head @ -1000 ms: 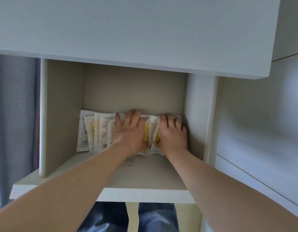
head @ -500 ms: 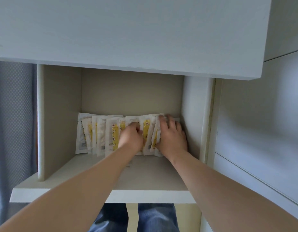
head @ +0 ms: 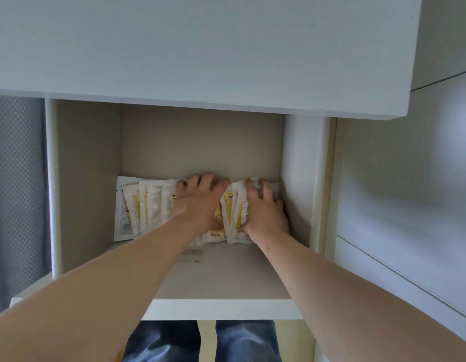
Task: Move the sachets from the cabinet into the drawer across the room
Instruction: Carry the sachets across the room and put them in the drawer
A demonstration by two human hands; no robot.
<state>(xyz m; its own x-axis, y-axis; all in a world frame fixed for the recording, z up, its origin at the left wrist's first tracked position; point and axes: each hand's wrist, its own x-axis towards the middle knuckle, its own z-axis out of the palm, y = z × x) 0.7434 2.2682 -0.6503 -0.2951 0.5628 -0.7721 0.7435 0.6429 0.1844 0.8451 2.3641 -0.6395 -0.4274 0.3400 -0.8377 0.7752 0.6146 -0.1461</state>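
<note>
At twelve o'clock, sachets (head: 148, 205) lean against the cabinet (head: 200, 142) back. The left hand (head: 200, 205), fingers spread, seems to steady the row while the right hand (head: 264, 216) clutches its end bunch.

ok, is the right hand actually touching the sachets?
Touching. In the head view, the right hand curls its fingers over the top edges of the rightmost sachets in the row, with no gap visible.

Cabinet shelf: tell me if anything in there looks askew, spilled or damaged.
Nothing spilled or torn shows. The white-and-yellow flat sachets stand unevenly, splaying between the left hand and right hand. Small dark marks dot the pale shelf board before them.
</note>
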